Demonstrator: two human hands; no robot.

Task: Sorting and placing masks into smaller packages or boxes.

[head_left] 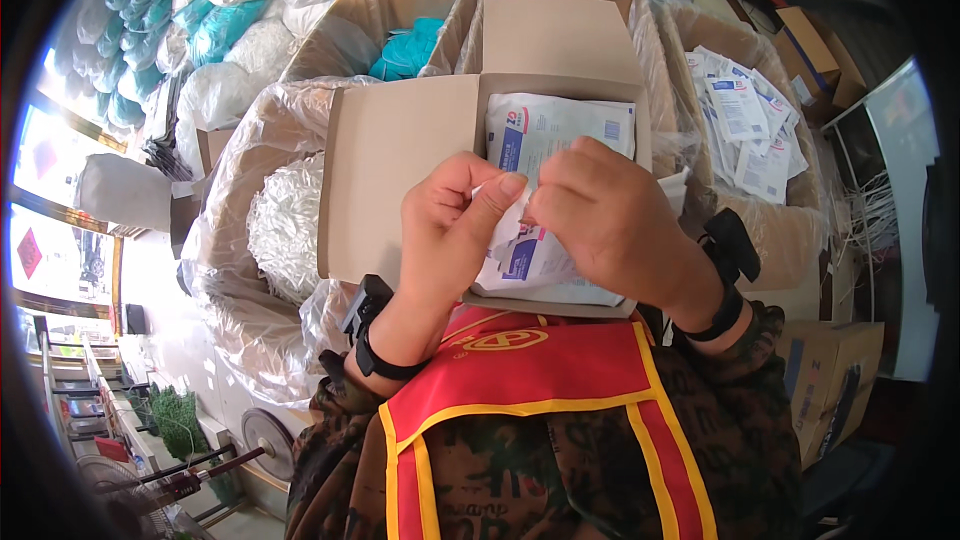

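Note:
An open brown cardboard box (400, 165) sits in front of me with its flaps spread. Flat white packets with blue print (555, 130) lie inside it. My left hand (450, 225) and my right hand (610, 215) meet over the box. Both pinch the edges of a small white packet (512, 230) between thumbs and fingers. Black bands sit on both wrists.
Plastic-lined cartons surround the box: one with white coiled material (285, 225) on the left, one with teal items (405, 50) behind, one with several white packets (745, 120) on the right. Bagged white and teal goods (215, 30) are stacked at far left. Another carton (830, 380) stands at lower right.

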